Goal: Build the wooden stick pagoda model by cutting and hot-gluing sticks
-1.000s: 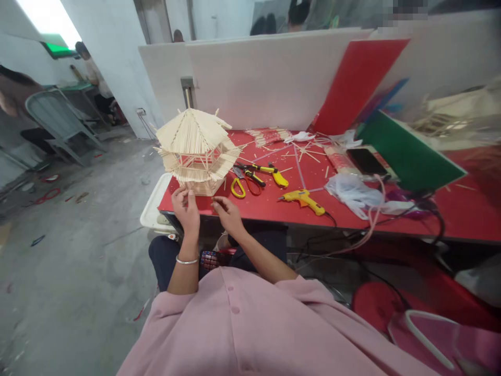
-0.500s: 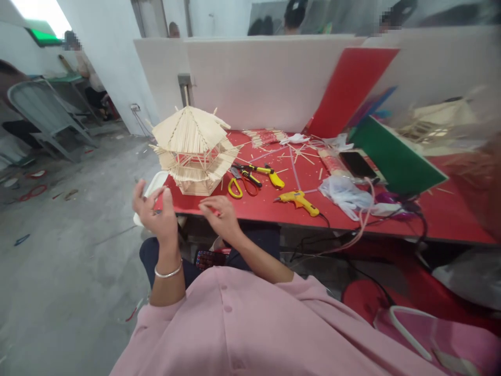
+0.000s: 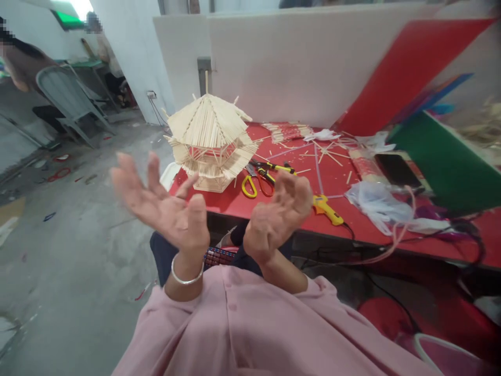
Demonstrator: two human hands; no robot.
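Observation:
My left hand (image 3: 168, 209) is raised in front of the table, palm up with fingers spread, holding nothing. To its right my right hand (image 3: 278, 215) is also lifted, palm turned up, its fingers apart and slightly curled, nothing in it. Beyond and between them stands a pagoda-like model (image 3: 211, 141) built of thin wooden sticks, apart from both hands. Scissors (image 3: 249, 186) with yellow and red handles lie beside the model, with pliers (image 3: 270, 169) partly covered by my right hand. A yellow glue gun (image 3: 327, 210) rests just right of that hand.
The red table (image 3: 230, 206) also bears bundled sticks (image 3: 287, 131), loose sticks (image 3: 324, 151), a phone (image 3: 397, 169), a crumpled plastic bag (image 3: 378, 203) and a green board (image 3: 438, 167). Cables hang at the front right edge. A chair (image 3: 70, 99) and people are at the far left.
Both hands have risen and opened out, palms turning up, with my right hand moving right over the tools. The camera view has shifted, so the table sits further right.

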